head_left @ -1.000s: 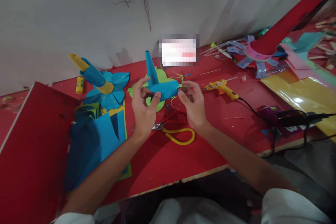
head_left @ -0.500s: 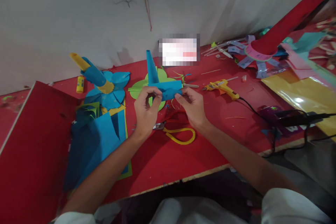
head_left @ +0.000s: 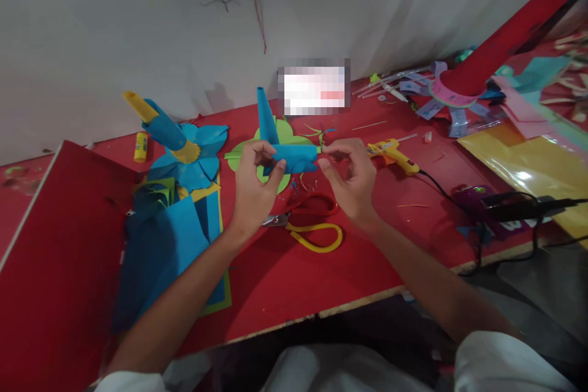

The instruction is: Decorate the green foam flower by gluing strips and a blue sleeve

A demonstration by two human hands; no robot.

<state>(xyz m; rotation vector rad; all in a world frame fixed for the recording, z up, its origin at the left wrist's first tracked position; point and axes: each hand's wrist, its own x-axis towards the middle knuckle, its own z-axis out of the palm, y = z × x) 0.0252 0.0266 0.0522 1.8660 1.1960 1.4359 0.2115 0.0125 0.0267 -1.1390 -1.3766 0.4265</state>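
A rolled blue paper piece (head_left: 298, 158) is pinched at its left end by my left hand (head_left: 258, 180). Just off its right end is my right hand (head_left: 350, 177), thumb and forefinger brought close together; whether anything small is between them I cannot make out. Behind the roll stands a blue paper cone (head_left: 266, 116) on a green petal-shaped paper piece (head_left: 285, 130). Below the hands lie scissors (head_left: 316, 237) with one red and one yellow handle.
A blue paper flower (head_left: 206, 144) with a yellow-tipped stem and blue sheets (head_left: 169, 251) are at left, near a glue stick (head_left: 140, 147). A yellow glue gun (head_left: 399, 156) with a cord lies right. A blurred screen (head_left: 313, 90) stands behind.
My right hand has moved right, off the blue paper's lower edge to beyond its right end. My left hand still holds the roll, which looks slightly turned.
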